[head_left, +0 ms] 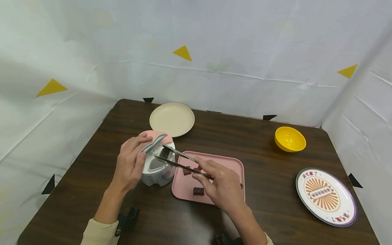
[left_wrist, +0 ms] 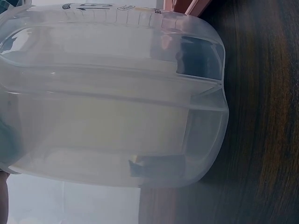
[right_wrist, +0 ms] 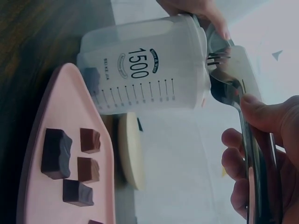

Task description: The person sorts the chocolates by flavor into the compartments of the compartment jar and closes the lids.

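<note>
Hands [head_left: 128, 161] [head_left: 225, 183] grip tongs [right_wrist: 250, 149] and container [right_wrist: 140, 65] printed "1500".

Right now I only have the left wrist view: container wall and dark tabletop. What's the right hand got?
Observer: The right hand holds metal tongs, one end forked, the other spoon-shaped.
Operator: Is the top of the container open?
Observer: Yes, the grey flap on its lid is tilted up, beside the left hand.
Operator: And that pink corner at the top of my view, what's on it?
Observer: That's the pink tray. The right wrist view shows at least five dark or brown blocks on it.
</note>
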### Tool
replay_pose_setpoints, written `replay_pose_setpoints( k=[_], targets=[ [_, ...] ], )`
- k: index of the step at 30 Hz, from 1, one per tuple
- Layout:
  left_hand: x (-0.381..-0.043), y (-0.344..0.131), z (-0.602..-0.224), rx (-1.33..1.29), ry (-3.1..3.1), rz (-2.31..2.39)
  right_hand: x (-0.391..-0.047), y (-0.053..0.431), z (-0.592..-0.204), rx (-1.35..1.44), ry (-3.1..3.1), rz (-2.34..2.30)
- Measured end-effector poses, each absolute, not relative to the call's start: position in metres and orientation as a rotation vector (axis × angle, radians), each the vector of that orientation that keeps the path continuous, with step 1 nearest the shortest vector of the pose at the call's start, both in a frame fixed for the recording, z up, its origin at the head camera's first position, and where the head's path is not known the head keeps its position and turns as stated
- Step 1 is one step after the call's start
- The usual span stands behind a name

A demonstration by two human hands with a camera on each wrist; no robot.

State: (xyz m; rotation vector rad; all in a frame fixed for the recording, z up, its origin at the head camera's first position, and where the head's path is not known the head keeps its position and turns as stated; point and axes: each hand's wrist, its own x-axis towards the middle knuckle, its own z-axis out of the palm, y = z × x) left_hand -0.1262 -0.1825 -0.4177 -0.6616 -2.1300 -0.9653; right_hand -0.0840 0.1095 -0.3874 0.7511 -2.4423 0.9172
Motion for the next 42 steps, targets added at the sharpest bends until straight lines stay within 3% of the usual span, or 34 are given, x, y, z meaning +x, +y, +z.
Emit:
replay_pose_setpoints(
  k=[29, 42],
  targets=[
    [-0.125, -0.183, -0.42, -0.647, -2.161, -0.97, -0.087, 0.114, -0.379, 0.768, -2.498, 0.859],
    [-0.124, -0.182, -0.42, -0.636, -2.167, -0.961, -0.087, 0.158, -0.386, 0.58, -2.685, 0.824]
  ],
)
